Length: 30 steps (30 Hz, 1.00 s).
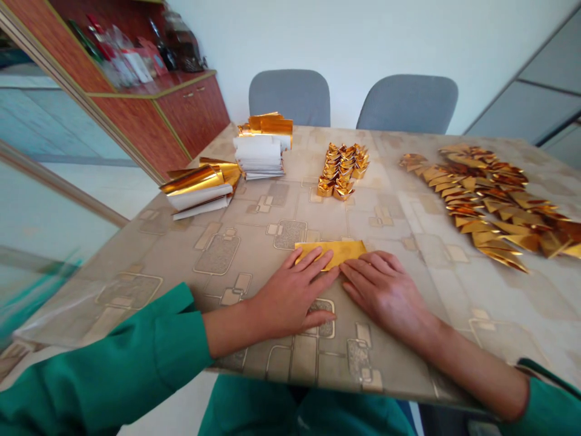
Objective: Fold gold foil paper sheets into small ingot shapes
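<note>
A folded strip of gold foil paper (347, 249) lies flat on the table in front of me, its long side running left to right. My left hand (297, 290) rests open on the strip's left part, fingers spread and thumb held apart on the tabletop. At the strip's lower right edge, my right hand (385, 290) presses down with its fingers stretched out side by side. The two hands nearly meet at the lower edge of the paper. Part of the strip is hidden under the fingers of both hands.
Stacks of gold-and-white paper sheets (258, 156) and rolled sheets (200, 188) sit at the back left. Folded gold pieces stand in a cluster (342, 169) mid-table. A large heap of folded gold pieces (490, 200) spreads right. Two grey chairs (290, 97) stand behind the patterned table (254, 242).
</note>
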{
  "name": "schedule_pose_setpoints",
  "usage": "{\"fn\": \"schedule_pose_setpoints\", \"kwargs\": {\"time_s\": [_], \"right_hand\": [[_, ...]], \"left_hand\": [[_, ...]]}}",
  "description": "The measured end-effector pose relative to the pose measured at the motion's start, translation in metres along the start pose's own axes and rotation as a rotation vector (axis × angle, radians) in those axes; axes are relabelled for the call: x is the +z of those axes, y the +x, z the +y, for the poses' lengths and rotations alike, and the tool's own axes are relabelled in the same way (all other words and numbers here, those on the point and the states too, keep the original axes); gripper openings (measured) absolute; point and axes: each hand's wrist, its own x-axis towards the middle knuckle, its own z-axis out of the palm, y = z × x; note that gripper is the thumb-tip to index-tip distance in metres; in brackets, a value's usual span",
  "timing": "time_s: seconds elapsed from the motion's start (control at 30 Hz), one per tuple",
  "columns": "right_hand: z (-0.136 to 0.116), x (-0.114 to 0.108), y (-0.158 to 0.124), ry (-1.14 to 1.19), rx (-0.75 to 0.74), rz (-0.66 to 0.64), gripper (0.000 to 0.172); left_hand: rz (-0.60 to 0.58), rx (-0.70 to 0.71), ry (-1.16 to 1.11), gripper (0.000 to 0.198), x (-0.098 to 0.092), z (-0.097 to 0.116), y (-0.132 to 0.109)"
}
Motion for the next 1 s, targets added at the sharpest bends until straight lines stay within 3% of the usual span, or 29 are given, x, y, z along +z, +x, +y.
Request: {"fn": "schedule_pose_setpoints", "kwargs": {"time_s": [0.3, 0.63, 0.87, 1.0], "right_hand": [[0.010, -0.003, -0.018, 0.022, 0.028, -0.101, 0.032], [0.011, -0.006, -0.014, 0.024, 0.025, -0.129, 0.030], [-0.003, -0.006, 0.009, -0.010, 0.005, -0.159, 0.025], [0.002, -0.008, 0.003, -0.010, -0.018, -0.140, 0.022]], "left_hand": [[-0.091, 0.069, 0.065, 0.071, -0.008, -0.020, -0.005], [-0.022, 0.073, 0.211, 0.061, -0.020, -0.047, -0.049], [0.061, 0.138, 0.177, 0.045, -0.023, -0.041, -0.029], [0.088, 0.154, 0.182, 0.039, -0.021, -0.043, -0.028]]}}
